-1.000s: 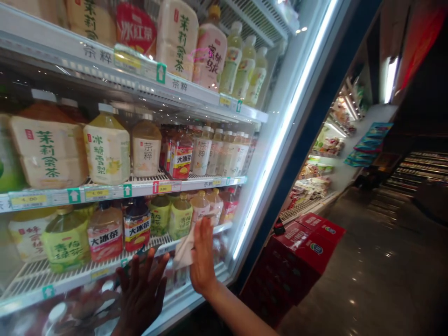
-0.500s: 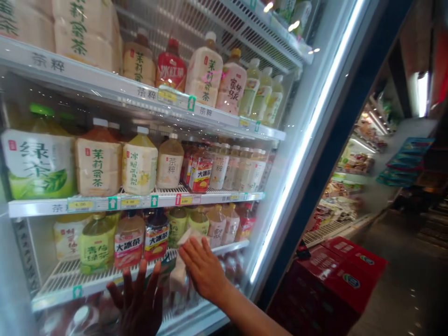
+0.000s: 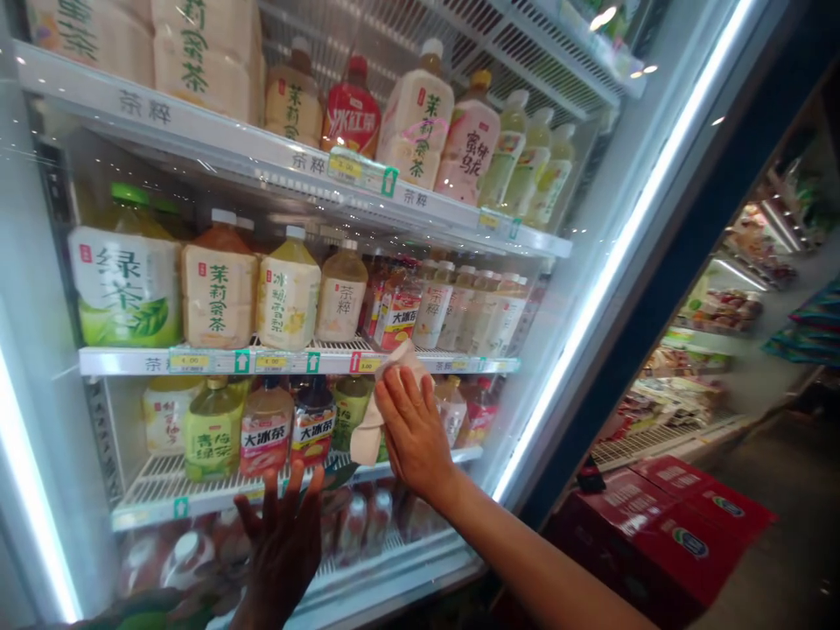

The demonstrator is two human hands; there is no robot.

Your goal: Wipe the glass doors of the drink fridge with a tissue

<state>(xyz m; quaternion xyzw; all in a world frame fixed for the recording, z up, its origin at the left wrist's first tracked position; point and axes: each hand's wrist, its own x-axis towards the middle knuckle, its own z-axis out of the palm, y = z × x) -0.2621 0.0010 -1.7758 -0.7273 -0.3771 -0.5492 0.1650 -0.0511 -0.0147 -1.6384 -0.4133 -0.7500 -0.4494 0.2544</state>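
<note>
My right hand (image 3: pixel 413 429) lies over a pale cloth (image 3: pixel 367 442) and holds it against the glass front of a drinks cooler. The cloth's upper corner overlaps the price strip (image 3: pixel 302 361) of a middle shelf, and its loose end hangs left of my fingers. Lower left, my left hand (image 3: pixel 282 534) is dark in shadow, with its fingers spread upward and nothing in it. It is near the glass; whether it touches I cannot tell. Behind both hands stand tea bottles, among them a green one (image 3: pixel 213 433) and a pink-labelled one (image 3: pixel 266 433).
More bottles fill the upper shelves, including a large green tea bottle (image 3: pixel 128 280) and a red one (image 3: pixel 353 114). A bright light strip (image 3: pixel 630 236) edges the cooler's right side. Red cartons (image 3: pixel 682 516) stand on the floor at right, beside another stocked shelf (image 3: pixel 662 437).
My right hand has moved up the glass with the cloth, from the lower bottle row to the shelf strip above. The view has shifted left; my left hand stays low with fingers spread.
</note>
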